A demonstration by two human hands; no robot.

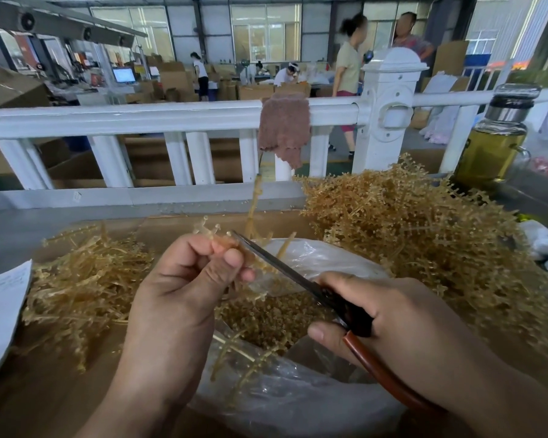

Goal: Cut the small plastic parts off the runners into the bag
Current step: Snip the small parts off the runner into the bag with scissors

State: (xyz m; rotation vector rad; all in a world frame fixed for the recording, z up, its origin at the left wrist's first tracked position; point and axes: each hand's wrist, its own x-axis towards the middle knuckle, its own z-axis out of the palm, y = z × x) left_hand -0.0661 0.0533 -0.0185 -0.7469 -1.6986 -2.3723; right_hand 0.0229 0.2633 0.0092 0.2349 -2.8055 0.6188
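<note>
From my remote seat I take the clear plastic bag [314, 259] as my mark; it lies open in the middle of the cardboard-lined work surface [60, 390]. Above the bag's near-left edge, the left hand [184, 279] is curled, with thumb and fingers pinching a small amber runner [217, 238]. The runner's knobbed tips stick up past the fingertips. Over the bag's right side, the right hand [393, 320] grips the scissors [285, 270] by their brown handle. The dark blades slant up and left across the bag's mouth, and their tip meets the runner beside the left fingertips. I cannot tell whether the blades are parted or closed.

Inside the bag lies a heap of small cut parts [266, 317], with a few branched runners resting on the plastic at its near side. To the right of the bag and behind it rises a tall tangled pile of runners [408, 235] that carry their knobs. To the left of the bag lies a flatter pile of stalks [86, 279], and a sheet of paper [0, 311] sits farther left.

Beyond the bag runs a white railing [140, 116] with a brownish cloth [283, 128] draped over it. Far to the bag's right, a glass bottle [494, 143] of yellowish liquid stands by the railing.
</note>
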